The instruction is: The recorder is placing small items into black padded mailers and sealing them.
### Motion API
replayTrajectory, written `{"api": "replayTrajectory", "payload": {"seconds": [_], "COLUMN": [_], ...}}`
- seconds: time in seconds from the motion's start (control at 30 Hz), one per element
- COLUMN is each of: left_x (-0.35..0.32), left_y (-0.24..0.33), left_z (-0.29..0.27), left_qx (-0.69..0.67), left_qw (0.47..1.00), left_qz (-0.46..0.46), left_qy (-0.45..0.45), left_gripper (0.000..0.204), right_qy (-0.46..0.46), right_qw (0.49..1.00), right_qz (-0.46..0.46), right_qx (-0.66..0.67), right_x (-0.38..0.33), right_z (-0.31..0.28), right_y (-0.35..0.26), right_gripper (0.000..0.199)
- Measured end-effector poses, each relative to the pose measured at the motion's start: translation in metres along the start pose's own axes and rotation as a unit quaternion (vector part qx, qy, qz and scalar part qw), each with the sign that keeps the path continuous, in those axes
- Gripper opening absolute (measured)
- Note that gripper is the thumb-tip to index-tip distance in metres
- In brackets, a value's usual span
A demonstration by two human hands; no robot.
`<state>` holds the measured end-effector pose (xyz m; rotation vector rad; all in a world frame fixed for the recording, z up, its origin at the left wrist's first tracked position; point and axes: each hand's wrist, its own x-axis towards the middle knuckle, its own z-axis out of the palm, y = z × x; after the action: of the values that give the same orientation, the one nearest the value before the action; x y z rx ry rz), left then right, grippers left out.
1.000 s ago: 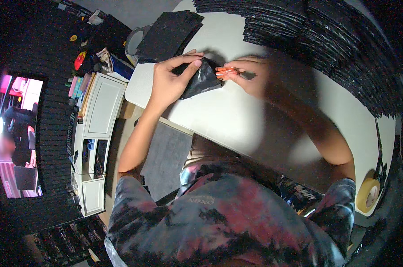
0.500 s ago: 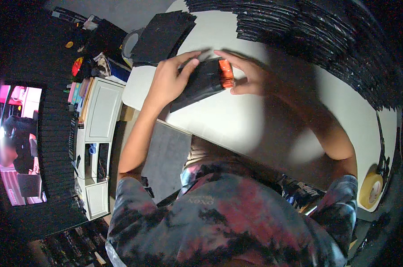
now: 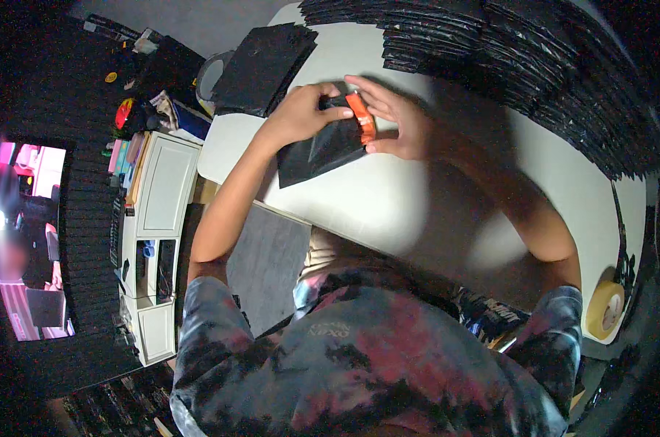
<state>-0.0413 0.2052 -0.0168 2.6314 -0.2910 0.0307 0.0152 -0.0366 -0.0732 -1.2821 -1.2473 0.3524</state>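
A black pouch [image 3: 321,149] lies flat on the white desk [image 3: 388,204], toward the desk's far left part, and both hands meet over it. The left hand [image 3: 301,113] rests on the pouch's upper left edge, its fingers curled and pressed down onto the black material. The right hand [image 3: 395,120] sits at the pouch's right edge with its fingers spread, the thumb and fingertips touching a small orange object [image 3: 362,124] that lies along that edge (its exact kind is too blurred to tell). Beyond the pouch, at the desk's far left corner, is a stack of dark sheets [image 3: 260,65]. Rows of overlapping black packets [image 3: 534,65] cover the desk's far right side. A roll of tan tape [image 3: 605,309] sits at the desk's near right edge.
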Motion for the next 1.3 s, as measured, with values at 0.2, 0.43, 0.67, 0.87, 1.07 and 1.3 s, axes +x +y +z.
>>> {"api": "replayTrajectory", "payload": {"seconds": [0.2,0.43,0.67,0.87,1.07,1.3], "left_x": [-0.01,-0.036,-0.061,-0.067,-0.065,-0.068], "left_y": [0.0,0.03,0.024,0.04,0.047,0.054], "left_z": [-0.021,-0.029,-0.063,-0.079,-0.087,-0.096], "left_qx": [-0.059,-0.104,-0.056,-0.136,-0.17,-0.064], "left_qw": [0.953,0.845,0.863,0.905,0.918,0.936], "left_qz": [-0.025,0.108,0.063,-0.005,0.04,-0.032], "left_qy": [0.296,0.514,0.497,0.403,0.355,0.345], "left_gripper": [0.04,0.062,0.038,0.034,0.029,0.019], "right_qy": [0.12,0.163,0.129,0.134,0.138,0.149], "right_qw": [0.986,0.951,0.929,0.956,0.949,0.912], "right_qz": [0.115,-0.065,-0.172,-0.163,-0.147,-0.114], "right_qx": [0.002,-0.253,-0.301,-0.205,-0.242,-0.363], "right_x": [0.023,0.093,0.13,0.133,0.124,0.114], "right_z": [-0.016,-0.006,0.004,0.002,-0.005,-0.013], "right_y": [-0.032,-0.066,-0.085,-0.077,-0.082,-0.095], "right_gripper": [0.089,0.086,0.072,0.049,0.026,0.027]}}
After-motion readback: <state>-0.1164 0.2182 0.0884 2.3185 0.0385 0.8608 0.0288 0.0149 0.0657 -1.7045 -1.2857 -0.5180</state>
